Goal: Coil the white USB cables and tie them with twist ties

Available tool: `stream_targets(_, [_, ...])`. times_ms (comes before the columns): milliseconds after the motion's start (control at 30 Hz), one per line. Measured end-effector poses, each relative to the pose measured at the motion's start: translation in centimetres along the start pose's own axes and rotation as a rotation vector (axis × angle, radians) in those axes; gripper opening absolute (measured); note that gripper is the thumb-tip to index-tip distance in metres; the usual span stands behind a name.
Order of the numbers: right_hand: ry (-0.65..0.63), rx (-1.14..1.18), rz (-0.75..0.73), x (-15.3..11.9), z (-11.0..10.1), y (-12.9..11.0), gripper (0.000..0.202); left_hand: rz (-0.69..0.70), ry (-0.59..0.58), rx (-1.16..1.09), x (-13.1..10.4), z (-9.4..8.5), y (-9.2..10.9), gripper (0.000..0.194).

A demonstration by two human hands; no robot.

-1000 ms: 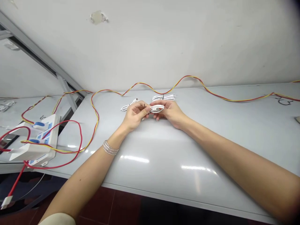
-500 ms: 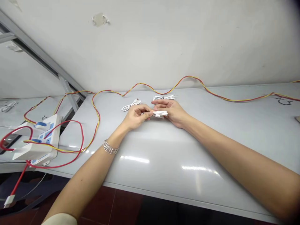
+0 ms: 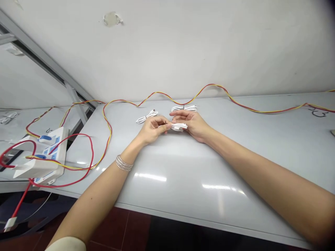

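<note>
Between my hands is a folded white cable (image 3: 179, 127), held a little above the table with its looped end toward the right. My left hand (image 3: 154, 130) is closed, thumb and fingers pinching the cable's left part, where a dark tie end sticks up. My right hand (image 3: 195, 125) is curled around the far side of the bundle, its fingertips close to those of my left hand; part of its grip is hidden behind the cable. A second white cable bundle (image 3: 147, 116) lies behind my left hand. Another tied white cable (image 3: 184, 108) lies just behind my right fingers.
A red-and-yellow twisted wire (image 3: 209, 84) runs along the wall across the grey table (image 3: 167, 174). At left stands a white power strip (image 3: 61, 146) with plugs and a looped red cord (image 3: 91, 150). A metal frame (image 3: 47, 62) slants up at left.
Both hands stay nearly in place on the white cable. The bundle has turned very slightly; otherwise the view has only shifted a little.
</note>
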State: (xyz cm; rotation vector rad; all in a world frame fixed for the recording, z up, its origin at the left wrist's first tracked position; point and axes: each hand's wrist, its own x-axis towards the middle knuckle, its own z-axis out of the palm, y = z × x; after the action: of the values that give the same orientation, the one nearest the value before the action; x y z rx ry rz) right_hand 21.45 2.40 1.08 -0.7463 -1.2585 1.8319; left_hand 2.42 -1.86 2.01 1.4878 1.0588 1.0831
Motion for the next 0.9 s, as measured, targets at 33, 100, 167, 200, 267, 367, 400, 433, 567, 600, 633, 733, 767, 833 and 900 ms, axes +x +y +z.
stream_targets(33, [0.003,0.003,0.004,0.01,-0.01,0.02,0.036,-0.02,-0.001,-0.014,-0.01,-0.01,-0.01,0.036])
stream_targets(100, [0.009,-0.001,0.005,0.02,-0.03,0.05,0.035,-0.07,-0.015,-0.037,-0.04,-0.11,-0.02,0.035])
stream_targets(167, [0.009,-0.017,-0.004,-0.02,-0.03,0.03,0.034,-0.108,-0.034,-0.051,-0.08,-0.28,0.0,0.034])
stream_targets(200, [0.009,-0.025,-0.01,-0.05,-0.02,0.0,0.034,-0.117,-0.041,-0.053,-0.09,-0.36,0.03,0.034])
stream_targets(267, [0.003,-0.032,-0.023,-0.11,0.02,-0.06,0.035,-0.123,-0.054,-0.048,-0.1,-0.5,0.09,0.035])
stream_targets(367, [-0.01,-0.032,-0.033,-0.14,0.09,-0.11,0.036,-0.125,-0.066,-0.025,-0.08,-0.63,0.13,0.037])
stream_targets(400, [-0.015,-0.033,-0.032,-0.13,0.1,-0.11,0.035,-0.128,-0.07,-0.016,-0.07,-0.67,0.11,0.037])
stream_targets(433, [-0.017,-0.036,-0.028,-0.11,0.1,-0.11,0.036,-0.129,-0.072,-0.007,-0.06,-0.7,0.07,0.036])
stream_targets(567, [-0.021,-0.055,-0.013,-0.03,0.04,-0.12,0.035,-0.127,-0.08,0.023,-0.01,-0.74,-0.12,0.034])
stream_targets(600, [-0.024,-0.064,-0.015,-0.01,0.02,-0.13,0.034,-0.123,-0.079,0.026,-0.01,-0.71,-0.14,0.034])
stream_targets(633, [-0.03,-0.07,-0.018,-0.01,0.01,-0.13,0.034,-0.12,-0.075,0.026,-0.01,-0.65,-0.13,0.035])
stream_targets(733, [-0.035,-0.06,-0.018,-0.03,-0.03,-0.12,0.033,-0.117,-0.049,0.012,-0.01,-0.38,-0.03,0.035])
stream_targets(767, [-0.032,-0.051,-0.015,-0.05,-0.05,-0.12,0.033,-0.117,-0.04,0.01,-0.01,-0.27,0.01,0.035])
stream_targets(833, [-0.029,-0.039,-0.005,-0.09,-0.08,-0.13,0.034,-0.115,-0.019,0.006,0.0,-0.07,0.01,0.035])
stream_targets(900, [-0.028,-0.038,0.008,-0.13,-0.12,-0.18,0.034,-0.119,0.004,-0.004,0.0,0.08,-0.07,0.034])
